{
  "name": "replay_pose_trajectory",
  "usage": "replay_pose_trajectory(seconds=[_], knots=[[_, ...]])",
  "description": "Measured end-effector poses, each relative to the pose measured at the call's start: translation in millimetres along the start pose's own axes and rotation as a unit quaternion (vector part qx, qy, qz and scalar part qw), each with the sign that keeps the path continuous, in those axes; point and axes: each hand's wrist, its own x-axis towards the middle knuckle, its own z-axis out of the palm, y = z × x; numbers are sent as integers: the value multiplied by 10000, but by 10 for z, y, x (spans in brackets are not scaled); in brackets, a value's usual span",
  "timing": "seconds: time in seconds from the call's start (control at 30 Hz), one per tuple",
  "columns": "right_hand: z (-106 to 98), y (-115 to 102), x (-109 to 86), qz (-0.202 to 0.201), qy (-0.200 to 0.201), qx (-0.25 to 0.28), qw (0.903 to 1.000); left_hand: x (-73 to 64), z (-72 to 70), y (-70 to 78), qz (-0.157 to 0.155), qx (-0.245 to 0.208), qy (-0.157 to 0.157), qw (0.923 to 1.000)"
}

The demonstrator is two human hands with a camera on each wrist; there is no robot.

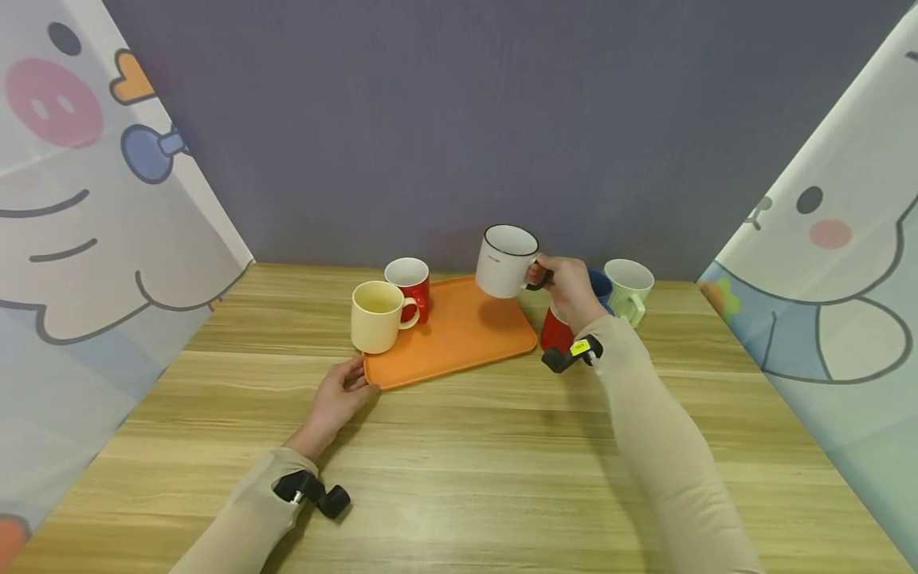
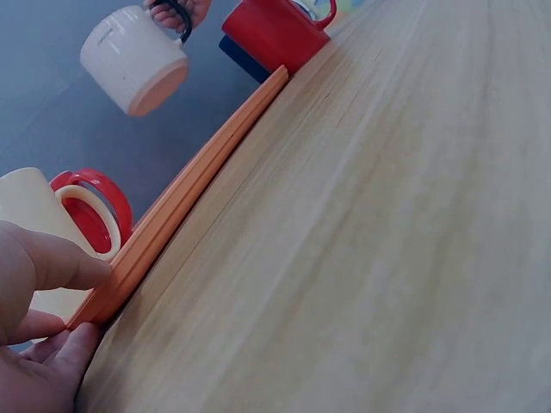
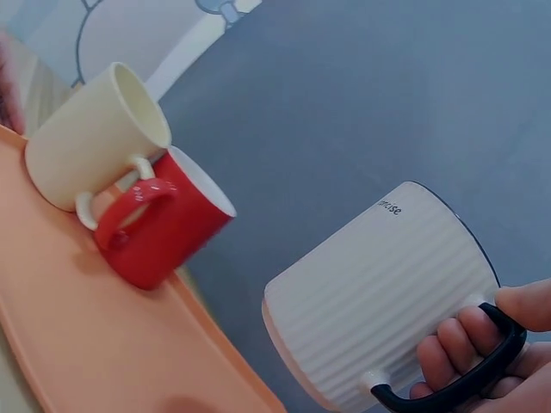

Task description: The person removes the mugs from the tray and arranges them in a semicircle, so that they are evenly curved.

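My right hand [image 1: 566, 288] grips the black handle of a white ribbed mug [image 3: 379, 297] with a dark rim. The mug is held in the air above the right part of an orange tray [image 1: 459, 339]. At the tray's near left corner, my left hand [image 1: 343, 396] pinches the edge between thumb and fingers, as the left wrist view shows. On the tray's left end stand a cream mug [image 1: 376, 319] and, behind it, a red mug [image 1: 419, 299] with a white inside. Both are upright, their handles turned toward the right.
Right of the tray, partly hidden by my right hand and forearm, stand another red mug [image 1: 554, 331], a blue mug [image 1: 601, 285] and a pale green mug [image 1: 629, 279]. A grey wall panel [image 1: 430, 135] rises behind the wooden table [image 1: 459, 470], with cartoon-printed cloths at both sides.
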Motion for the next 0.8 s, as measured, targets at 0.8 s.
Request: replay_pose_trajectory(seconds=[0.8], knots=[[-686,-519,-97,-384,317,508,9975,2,11,5,-3,-26,4,10000]])
